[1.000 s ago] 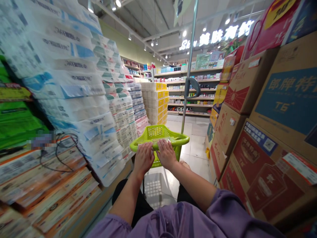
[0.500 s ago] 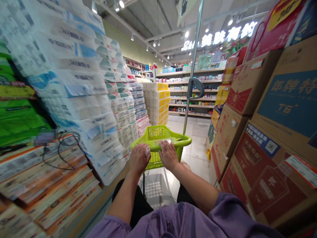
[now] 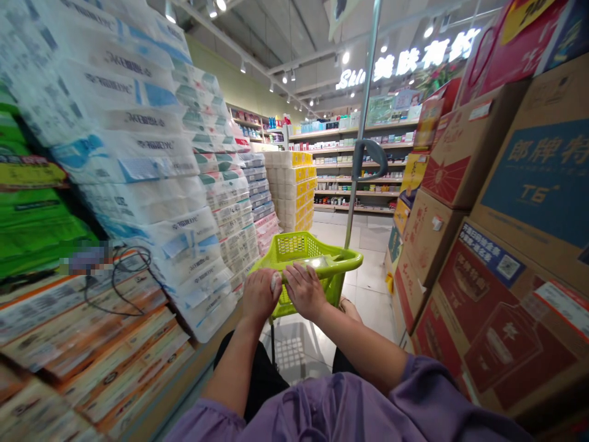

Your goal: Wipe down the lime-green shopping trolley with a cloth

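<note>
Left: a loose cable point(image 3: 113, 310) loops over the boxes point(image 3: 124, 371) beside the aisle; a sleeve or the cart passing close could snag it. The tall paper stack point(image 3: 184, 242) has soft, uneven sides, and a knock low down could shift it.

Centre: the left hand point(image 3: 258, 299) is closed on the bar of the green cart point(image 3: 334, 285), with a small white item at its thumb side, too small to identify. The right hand point(image 3: 304, 294) lies beside it, fingers curled over the same bar. Both hands sit left of the bar's middle, so an uneven push could swing the cart. A foot point(image 3: 352, 309) is near the cart's base; a sudden stop could bring contact.

Right: a pole point(image 3: 356, 202) rises just beyond the cart; whether they are joined cannot be told. The cartons point(image 3: 538, 178) are stacked high, and a scrape could dislodge one.

Surface: pale floor tiles point(image 3: 368, 245), glossy with reflections. Room: shop, stocked shelves point(image 3: 331, 164) at the back, lit sign point(image 3: 405, 61) above, spotlights overhead.
</note>
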Demonstrator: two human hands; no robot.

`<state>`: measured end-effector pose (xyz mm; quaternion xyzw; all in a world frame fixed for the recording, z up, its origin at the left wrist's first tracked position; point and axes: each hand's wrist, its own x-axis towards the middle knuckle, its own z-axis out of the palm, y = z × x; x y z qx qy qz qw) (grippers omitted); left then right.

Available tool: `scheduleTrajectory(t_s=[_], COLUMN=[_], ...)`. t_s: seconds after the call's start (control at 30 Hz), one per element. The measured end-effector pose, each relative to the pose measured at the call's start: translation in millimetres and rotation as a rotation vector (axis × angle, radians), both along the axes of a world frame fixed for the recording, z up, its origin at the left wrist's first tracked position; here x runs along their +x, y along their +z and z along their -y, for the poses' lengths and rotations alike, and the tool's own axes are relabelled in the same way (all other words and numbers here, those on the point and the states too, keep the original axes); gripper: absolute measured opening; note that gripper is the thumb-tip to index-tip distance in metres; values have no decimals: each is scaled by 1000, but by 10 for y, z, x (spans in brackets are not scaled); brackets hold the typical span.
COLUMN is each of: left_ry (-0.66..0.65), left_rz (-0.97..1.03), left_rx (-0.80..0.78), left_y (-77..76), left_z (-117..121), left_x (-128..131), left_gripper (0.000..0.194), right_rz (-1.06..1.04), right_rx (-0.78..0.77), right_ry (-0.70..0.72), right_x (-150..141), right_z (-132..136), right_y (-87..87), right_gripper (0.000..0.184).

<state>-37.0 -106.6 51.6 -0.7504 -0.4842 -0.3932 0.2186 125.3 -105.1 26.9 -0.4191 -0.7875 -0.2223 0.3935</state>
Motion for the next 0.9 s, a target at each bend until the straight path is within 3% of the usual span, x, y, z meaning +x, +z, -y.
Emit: scheduleTrajectory(t_s=[0.13,0.33,0.43,0.53,0.6,0.7,0.9], left_ry=[56,1,65,66,7,-54,-121], left_rz=[155,389,614,719,674,494,72], left_rx=[22,86,-34,-207,-224,-128,-21], left_y=[14,-214,-238,-141,-62,11,-2], left_z=[-113,-157,-227,-286,-269,-158,92], left_x=[-195,-226,-301,-368,-352,-232,136], left_gripper=[25,36,40,41,39,32,23], right_rz=[12,-15,-29,-30,-38,-71,-83], right_rx=[-7,-6,2,10,14,24,68], right_ry=[-2,-23,-19,-21,-24,-23,-1], right_x=[11,-3,-8,-12,-14,-10,16], right_z=[5,-2,-14,-25,-25,-12,-27], right_y=[-19,-79,-92,-98,-98,-90,-92], right_gripper=[35,35,33,33,32,30,30])
